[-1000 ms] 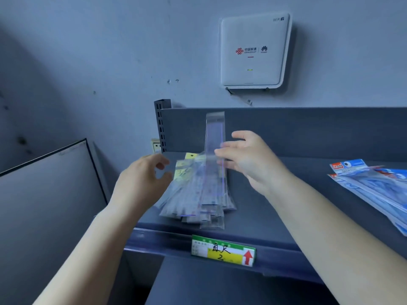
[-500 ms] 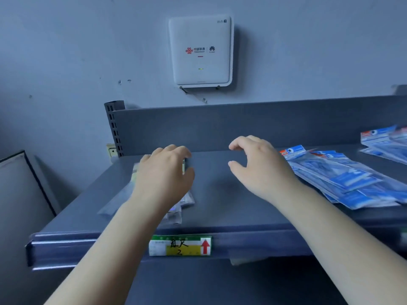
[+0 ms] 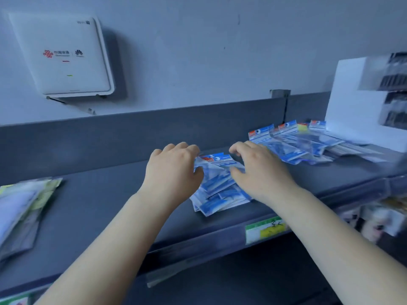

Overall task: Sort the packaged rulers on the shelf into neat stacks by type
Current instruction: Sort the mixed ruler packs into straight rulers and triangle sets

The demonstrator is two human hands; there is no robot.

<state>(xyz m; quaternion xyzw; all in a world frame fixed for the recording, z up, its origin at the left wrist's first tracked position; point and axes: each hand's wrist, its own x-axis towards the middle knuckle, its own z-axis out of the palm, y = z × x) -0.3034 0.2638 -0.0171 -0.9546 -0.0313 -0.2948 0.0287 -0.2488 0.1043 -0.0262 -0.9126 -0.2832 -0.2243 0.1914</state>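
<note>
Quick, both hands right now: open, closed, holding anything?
Left hand: on the left edge of the blue ruler packets, fingers curled; a real grip cannot be told.
Right hand: on the pile's right side, fingers curled; grip cannot be told.
</note>
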